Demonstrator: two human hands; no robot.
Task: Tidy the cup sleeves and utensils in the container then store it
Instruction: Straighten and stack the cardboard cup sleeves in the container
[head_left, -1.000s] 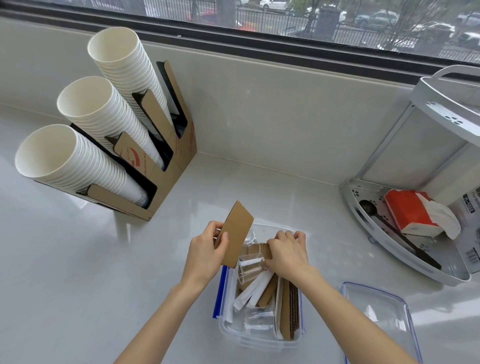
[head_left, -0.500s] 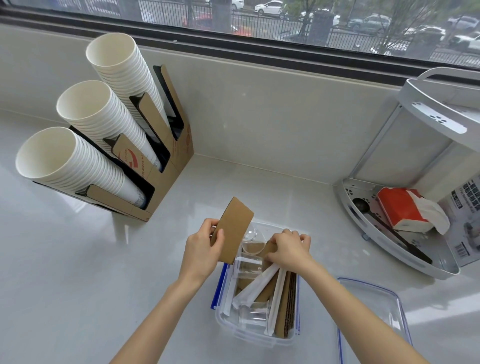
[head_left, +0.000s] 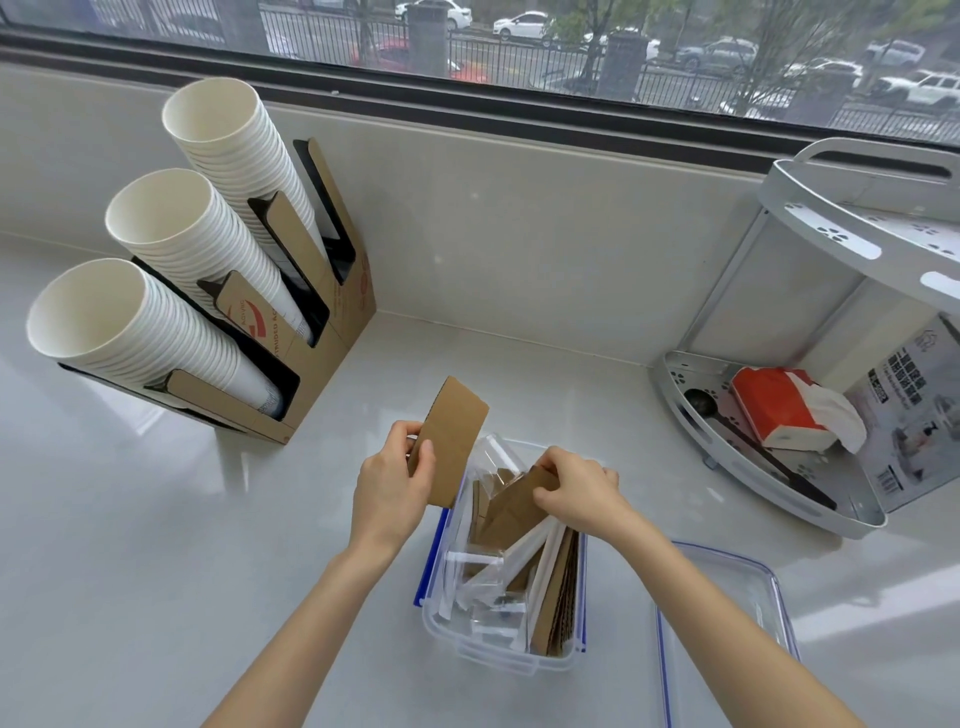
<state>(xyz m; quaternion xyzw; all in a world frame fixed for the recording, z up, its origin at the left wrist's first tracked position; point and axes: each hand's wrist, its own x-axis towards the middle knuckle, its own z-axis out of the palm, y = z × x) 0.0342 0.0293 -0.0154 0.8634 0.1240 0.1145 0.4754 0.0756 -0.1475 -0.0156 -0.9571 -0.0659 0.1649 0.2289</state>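
Observation:
A clear plastic container (head_left: 498, 657) with blue clips sits on the counter in front of me. It holds brown cardboard cup sleeves (head_left: 558, 603), white wrapped utensils (head_left: 524, 551) and clear wrappers. My left hand (head_left: 389, 486) holds one flat brown cup sleeve (head_left: 452, 441) upright above the container's left far corner. My right hand (head_left: 576, 486) pinches another brown sleeve (head_left: 514, 512) that leans inside the container's far end. The container's clear lid (head_left: 727, 639) lies on the counter to the right.
A cardboard dispenser (head_left: 322, 374) with three stacks of white paper cups (head_left: 156, 244) stands at the left. At the right, a white corner rack (head_left: 769, 467) holds a red tissue pack (head_left: 779, 413) and a black spoon (head_left: 698, 402). A window runs along the back.
My right hand has lifted the sleeve inside the container slightly. My left hand keeps its sleeve raised. The view has shifted a little.

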